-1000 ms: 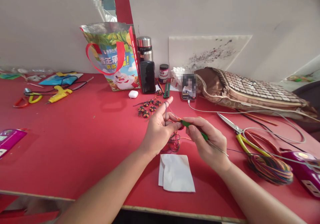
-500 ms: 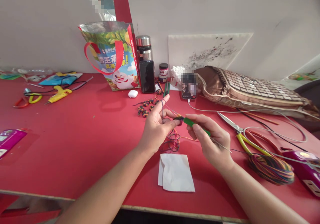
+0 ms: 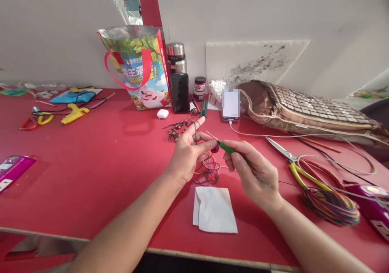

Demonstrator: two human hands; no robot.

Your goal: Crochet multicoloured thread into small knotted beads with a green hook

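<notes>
ok so hook handle (image 3: pixel 227 148) is bright green, cord strand (image 3: pixel 195 133) dark navy, cord coil (image 3: pixel 332 209) a streaky yellow-red-blue mix, tabletop (image 3: pixel 115 171) plain red, napkin (image 3: pixel 216 210) white, and that brown bag (image 3: pixel 322 103) has a grid of pale squares

Bare forearms (image 3: pixel 130 216) converge from below. Left hand (image 3: pixel 186 157): index finger (image 3: pixel 196 126) raised, thumb (image 3: pixel 206 145) pinching. Right hand (image 3: pixel 257 173): fingers curled, pen-like grip, near the left.

Head view: we look forward and down over the desk (image 3: pixel 115 183), the left hand (image 3: pixel 187 157) and right hand (image 3: pixel 259 171) near, the pale wall (image 3: pixel 258 11) beyond.
</notes>
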